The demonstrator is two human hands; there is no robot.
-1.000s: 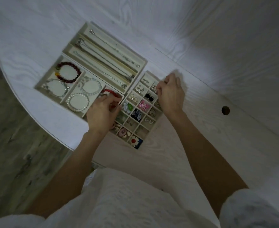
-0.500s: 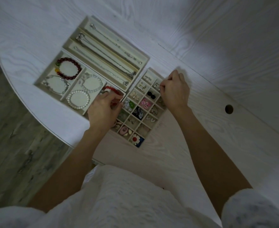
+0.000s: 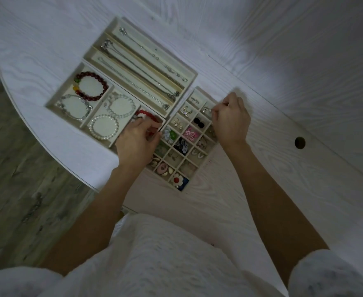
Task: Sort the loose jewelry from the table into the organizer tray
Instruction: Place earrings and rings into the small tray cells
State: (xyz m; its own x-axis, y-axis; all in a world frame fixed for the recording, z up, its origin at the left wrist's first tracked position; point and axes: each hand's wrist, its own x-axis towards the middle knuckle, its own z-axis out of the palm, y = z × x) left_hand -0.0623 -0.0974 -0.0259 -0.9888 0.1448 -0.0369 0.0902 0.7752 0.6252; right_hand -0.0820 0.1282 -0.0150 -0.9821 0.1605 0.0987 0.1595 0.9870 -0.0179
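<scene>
Cream organizer trays lie on the white table. The necklace tray (image 3: 194, 74) holds three chains. The bracelet tray (image 3: 52, 101) holds bead and pearl bracelets. The small-cell tray (image 3: 197, 169) holds earrings and hair clips. My left hand (image 3: 136, 143) rests over the seam between the bracelet tray and the cell tray, fingers curled at a red bead bracelet (image 3: 147, 115). My right hand (image 3: 232, 121) sits at the cell tray's far right edge, fingertips pinched together over a cell with small earrings (image 3: 206, 109). What it pinches is too small to see.
The table edge (image 3: 47, 146) curves along the left, with grey floor below. A round cable hole (image 3: 299, 142) lies to the right of the trays. My white clothing fills the bottom of the view.
My right hand has shifted slightly toward the top right cells. My left hand has stayed at the red bracelet. The camera view has drifted a little.
</scene>
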